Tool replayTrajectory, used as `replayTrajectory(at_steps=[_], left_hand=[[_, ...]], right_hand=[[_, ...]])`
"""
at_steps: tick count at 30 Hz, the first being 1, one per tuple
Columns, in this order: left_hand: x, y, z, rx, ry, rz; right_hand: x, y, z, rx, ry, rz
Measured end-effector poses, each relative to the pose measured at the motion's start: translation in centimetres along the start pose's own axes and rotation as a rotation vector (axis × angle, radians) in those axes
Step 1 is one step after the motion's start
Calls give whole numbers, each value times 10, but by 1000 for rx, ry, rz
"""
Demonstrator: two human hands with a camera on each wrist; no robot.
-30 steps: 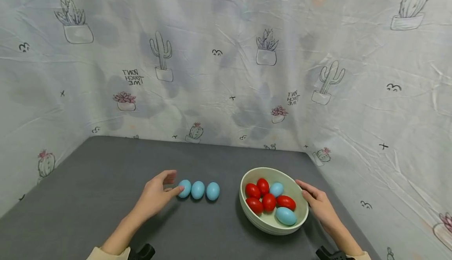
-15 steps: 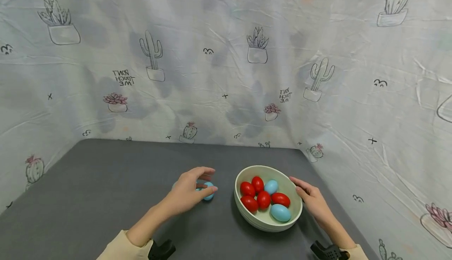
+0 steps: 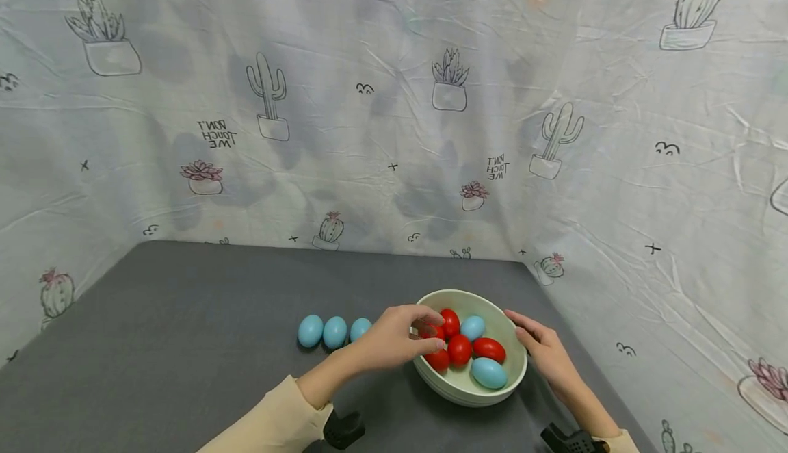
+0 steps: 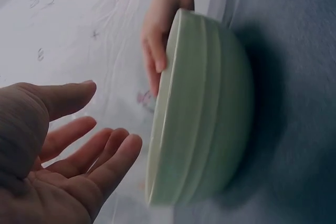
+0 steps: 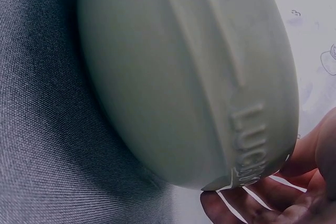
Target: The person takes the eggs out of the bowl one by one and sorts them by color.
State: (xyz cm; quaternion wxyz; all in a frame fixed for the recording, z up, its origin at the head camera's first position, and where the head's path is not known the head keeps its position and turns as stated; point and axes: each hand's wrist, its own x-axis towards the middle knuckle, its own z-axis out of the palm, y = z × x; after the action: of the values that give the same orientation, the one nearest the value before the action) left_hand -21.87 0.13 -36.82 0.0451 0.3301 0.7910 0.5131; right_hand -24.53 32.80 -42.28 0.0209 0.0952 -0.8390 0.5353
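Observation:
My left hand point(image 3: 397, 337) hovers over the left rim of a pale green bowl point(image 3: 458, 395), partly covering the red eggs there. In the left wrist view its fingers are spread and relaxed, with nothing in the palm. Several red eggs point(image 3: 460, 350) and two blue eggs point(image 3: 489, 373) lie inside the bowl. With thumb over the rim and fingers against the outer wall, my right hand point(image 3: 550, 354) grips the bowl's right side. Raised letters mark the bowl's wall point(image 5: 247, 145) in the right wrist view. Left of the bowl, three blue eggs point(image 3: 335, 332) form a row.
A dark grey cloth-like tabletop point(image 3: 185, 343) carries the bowl and eggs. Behind it and at both sides hangs a pale curtain point(image 3: 382, 138) printed with cacti and potted plants.
The left hand has moved right, passing over the row of blue eggs to the bowl's left rim. The right hand stays on the bowl. The head view has shifted slightly.

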Motion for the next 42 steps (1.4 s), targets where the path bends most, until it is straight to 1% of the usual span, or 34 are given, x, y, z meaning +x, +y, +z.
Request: replayTrajectory(at_steps=[4,6,8,11,18,21,24,27,32,38,42], left_hand=[[17,2,13,10,-76,-15],[24,3,19,-10,-113,-19],[30,4,24,-51,-146,-36],[36,4,30,-125,-183,-82],[46,2,42,-254,-233,-127],[50,0,46,-326,-250,-164],[55,-4,49,-334,-256,-191],[59,-8,52,-316,-261,-204],[64,-12,56,-304,-283,-199],[68,-14,60,-337,-324,-192],[71,-17,59,-346,-314,-212]], right_hand=[[0,0,-1,6,-9,2],[-1,0,-1,9,-10,2],[0,-1,-2,8,-10,1],[0,-1,-2,-2,-11,-1],[0,-2,-2,-18,-5,-2],[0,-1,-1,-15,-13,-9],[0,0,-2,-1,-20,-16],[1,1,-3,18,-27,-25],[3,2,-4,27,-40,-32],[4,3,-5,23,-37,-39],[6,3,-5,28,-41,-41]])
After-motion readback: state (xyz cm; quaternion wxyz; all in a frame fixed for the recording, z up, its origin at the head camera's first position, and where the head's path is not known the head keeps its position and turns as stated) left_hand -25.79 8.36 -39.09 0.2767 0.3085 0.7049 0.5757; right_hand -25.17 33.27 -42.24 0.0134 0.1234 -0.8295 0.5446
